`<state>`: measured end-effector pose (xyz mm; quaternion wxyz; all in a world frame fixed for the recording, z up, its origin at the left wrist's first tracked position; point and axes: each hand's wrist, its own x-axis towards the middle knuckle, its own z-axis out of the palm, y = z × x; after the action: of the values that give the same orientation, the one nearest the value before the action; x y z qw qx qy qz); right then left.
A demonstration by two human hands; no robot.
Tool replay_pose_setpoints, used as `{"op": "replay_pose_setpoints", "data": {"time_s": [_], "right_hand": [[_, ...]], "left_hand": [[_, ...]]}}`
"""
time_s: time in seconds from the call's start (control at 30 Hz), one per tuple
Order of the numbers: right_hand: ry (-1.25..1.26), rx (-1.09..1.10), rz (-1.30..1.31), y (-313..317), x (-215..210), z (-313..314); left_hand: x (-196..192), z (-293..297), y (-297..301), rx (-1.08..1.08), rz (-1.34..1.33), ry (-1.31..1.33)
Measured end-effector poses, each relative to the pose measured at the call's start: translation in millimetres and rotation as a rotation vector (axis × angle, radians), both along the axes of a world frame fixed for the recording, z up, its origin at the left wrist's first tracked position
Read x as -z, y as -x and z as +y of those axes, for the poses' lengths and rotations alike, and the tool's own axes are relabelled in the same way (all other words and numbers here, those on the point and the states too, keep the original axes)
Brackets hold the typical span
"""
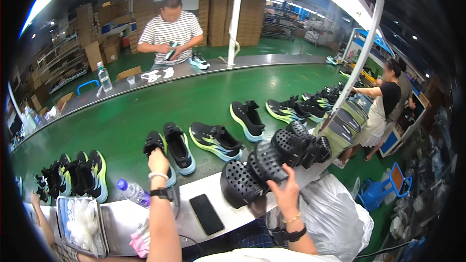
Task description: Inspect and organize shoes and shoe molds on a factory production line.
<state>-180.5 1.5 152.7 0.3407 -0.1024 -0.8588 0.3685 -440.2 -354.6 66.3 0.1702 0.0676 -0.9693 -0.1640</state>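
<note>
A black sneaker (153, 140) with a pale blue sole is gripped at its upper by the closed fingers of the left hand (158, 161), near the near edge of the long green counter (121, 128). Its long axis is set roughly across the counter, from the near edge toward the far one, with the near end slanted slightly to the right — which end is the toe cannot be told, as much of the upper is covered by the hand. Just to its right, a second sneaker (179, 148) is placed almost parallel. Beyond that, a third sneaker (213, 139) is turned more along the counter, its toe pointed left, and a fourth sneaker (247, 120) is seen farther right.

The right hand (285, 195) is held open, thumb and fingers spread, at a perforated black clog (270, 159); whether the clog is gripped cannot be told. Another black clog (241, 183) is seen to its left, on the white ledge (116, 218) along the counter's near edge. On that ledge a dark phone (207, 214) is laid between the two forearms, and a purple-capped bottle (133, 193) is tilted just left of the left wrist. Right of the right hand, a white plastic bag (336, 209) is bunched beside the ledge.
</note>
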Motion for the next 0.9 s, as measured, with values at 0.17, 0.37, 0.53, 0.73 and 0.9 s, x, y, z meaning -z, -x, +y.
{"op": "replay_pose_setpoints", "data": {"time_s": [0.17, 0.37, 0.53, 0.73, 0.9], "right_hand": [[0.389, -0.233, 0.184, 17, -64, -30], [-0.205, -0.408, -0.197, 107, -66, -143], [-0.443, -0.341, -0.301, 215, -24, -227], [-0.745, -0.315, -0.324, 275, 32, -260], [-0.634, -0.121, -0.578, 304, 76, -285]], "left_hand": [[-10, 22, -54, 0.195, 0.047, -0.047], [2, 11, -72, 0.303, -0.048, 0.234], [10, 8, -77, 0.247, -0.037, 0.326], [13, -1, -76, 0.251, 0.028, 0.355], [14, -9, -78, 0.32, -0.011, 0.349]]}}
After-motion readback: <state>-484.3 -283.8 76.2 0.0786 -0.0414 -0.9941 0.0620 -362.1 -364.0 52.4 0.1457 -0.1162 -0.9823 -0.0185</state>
